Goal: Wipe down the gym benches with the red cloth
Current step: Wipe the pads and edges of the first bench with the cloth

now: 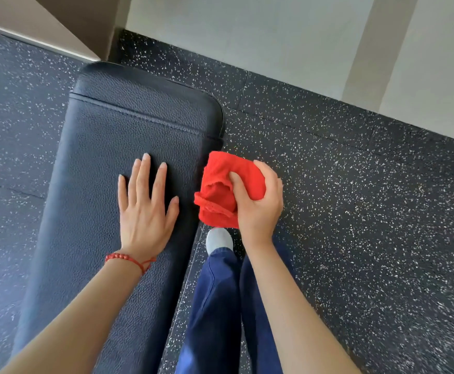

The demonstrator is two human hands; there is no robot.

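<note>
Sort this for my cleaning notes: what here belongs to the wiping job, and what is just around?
Job:
red cloth, bunched in the right hand
black bench, left hand flat on it

Just around:
speckled floor
wall

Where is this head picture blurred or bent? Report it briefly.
Head view: lower corners smear with motion blur, across the speckled floor and forearms; the bench, left hand, right hand and red cloth stay sharp; wide-angle lens bends the wall base; soft, even light.
</note>
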